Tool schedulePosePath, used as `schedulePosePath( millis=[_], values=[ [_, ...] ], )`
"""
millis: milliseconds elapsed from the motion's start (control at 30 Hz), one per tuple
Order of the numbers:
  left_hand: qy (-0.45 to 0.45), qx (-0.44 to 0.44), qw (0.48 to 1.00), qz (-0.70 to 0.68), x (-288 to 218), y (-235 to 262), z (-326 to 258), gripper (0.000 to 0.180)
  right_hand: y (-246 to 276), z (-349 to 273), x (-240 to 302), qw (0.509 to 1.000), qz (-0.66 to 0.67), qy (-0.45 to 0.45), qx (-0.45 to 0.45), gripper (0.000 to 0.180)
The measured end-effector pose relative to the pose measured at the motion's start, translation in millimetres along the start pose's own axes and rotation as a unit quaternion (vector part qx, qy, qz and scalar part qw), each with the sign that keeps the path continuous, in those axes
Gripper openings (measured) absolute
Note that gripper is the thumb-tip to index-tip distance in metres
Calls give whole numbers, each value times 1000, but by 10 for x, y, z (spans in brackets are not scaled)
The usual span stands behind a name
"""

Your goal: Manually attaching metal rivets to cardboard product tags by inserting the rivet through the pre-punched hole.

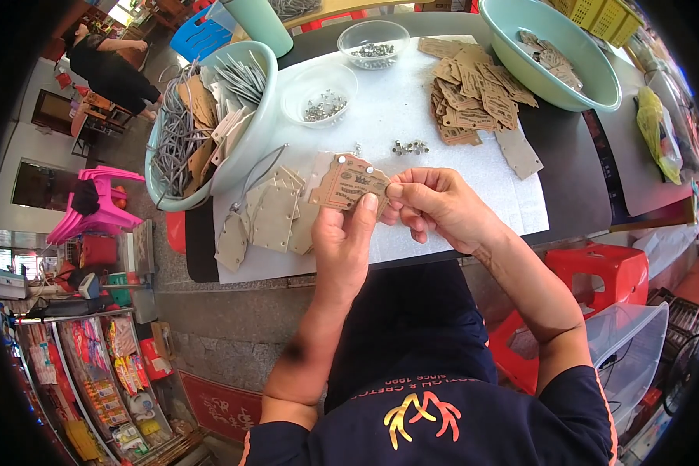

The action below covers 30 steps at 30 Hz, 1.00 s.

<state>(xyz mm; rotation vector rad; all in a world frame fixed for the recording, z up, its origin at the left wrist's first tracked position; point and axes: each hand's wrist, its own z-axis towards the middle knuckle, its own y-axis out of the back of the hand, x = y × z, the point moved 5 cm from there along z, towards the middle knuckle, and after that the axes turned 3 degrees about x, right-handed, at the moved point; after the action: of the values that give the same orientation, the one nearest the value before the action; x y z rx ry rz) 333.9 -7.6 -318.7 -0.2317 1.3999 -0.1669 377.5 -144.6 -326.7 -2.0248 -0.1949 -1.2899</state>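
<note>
My left hand [343, 245] grips a printed cardboard tag [351, 183] over the white sheet, its thumb pressed on the lower part. Two small round pale studs sit along the tag's upper edge. At the tag's right edge, the thumb and forefinger of my right hand [440, 203] are pinched together on it; any small part between them is hidden. Just left of my left hand lie several plain grey-brown tags [270, 213], with a grey cord [262, 172] beside them. Beyond my hands is a little group of loose metal studs [410, 147].
Two clear bowls [378, 35] of metal pieces stand at the back. A pale green basin [260, 105] at left holds cords and tags; another basin [610, 89] stands far right. Printed tags [474, 97] are heaped right of centre. A red stool [598, 272] is at my right.
</note>
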Motion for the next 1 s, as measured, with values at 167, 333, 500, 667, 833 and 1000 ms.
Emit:
schedulePosePath(
  millis=[167,333,500,667,833,1000],
  values=[
    [-15,-1,1000,23,-8,14,13,31,-7,17,10,1000,-12,8,7,21],
    [-36,-10,998,46,-31,0,27,32,6,58,19,1000,-19,4,14,22],
    [32,-39,992,113,78,7,-27,29,120,-75,31,997,-71,-1,-33,22],
    [37,-68,990,119,45,138,-110,28,-21,97,-64,996,-85,4,39,26],
    [21,-74,994,84,199,104,-42,19,43,126,-110,997,-71,12,17,24],
    [43,-101,986,123,153,162,-34,12,62,120,-64,998,-57,0,25,25]
  ],
)
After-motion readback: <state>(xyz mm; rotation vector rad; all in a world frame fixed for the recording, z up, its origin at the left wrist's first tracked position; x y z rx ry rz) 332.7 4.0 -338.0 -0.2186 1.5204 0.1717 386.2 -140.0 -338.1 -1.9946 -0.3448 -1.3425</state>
